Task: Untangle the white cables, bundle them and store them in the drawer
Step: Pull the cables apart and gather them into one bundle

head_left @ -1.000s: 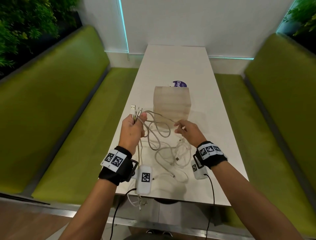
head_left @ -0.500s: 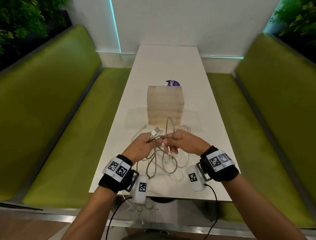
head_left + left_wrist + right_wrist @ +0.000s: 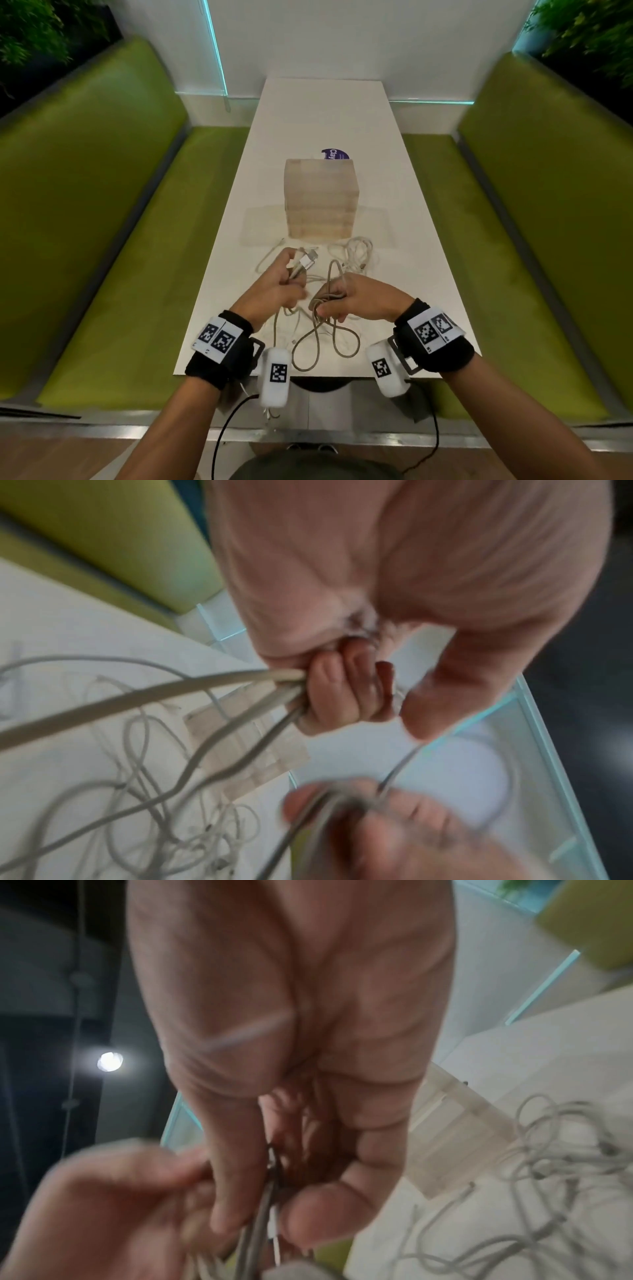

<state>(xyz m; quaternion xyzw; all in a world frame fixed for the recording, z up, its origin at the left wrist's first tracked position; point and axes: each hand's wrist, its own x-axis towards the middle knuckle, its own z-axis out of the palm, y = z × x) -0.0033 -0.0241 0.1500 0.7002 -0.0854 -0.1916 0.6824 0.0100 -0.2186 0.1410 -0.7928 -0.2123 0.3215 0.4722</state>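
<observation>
Above the near end of the white table point(image 3: 404, 212), both hands hold a tangle of white cables point(image 3: 325, 337). My left hand point(image 3: 281, 286) grips several cable ends in its fist, and their plugs point(image 3: 306, 263) stick out past the thumb. In the left wrist view the curled fingers point(image 3: 337, 693) clamp thick strands point(image 3: 143, 696). My right hand point(image 3: 356, 298) pinches a folded loop of cable between thumb and fingers; the right wrist view shows that pinch point(image 3: 270, 1213). More loose white cable point(image 3: 356, 255) lies on the table in front of a pale wooden drawer box point(image 3: 320, 197).
A purple round sticker or lid point(image 3: 334, 155) shows behind the box. Green padded benches point(image 3: 102, 219) run along both sides of the table, with a white wall at the far end. Cable loops hang over the table's near edge.
The hands have come down and toward me, from raised and apart to close together low over the table's near end. The right hand now pinches a cable loop.
</observation>
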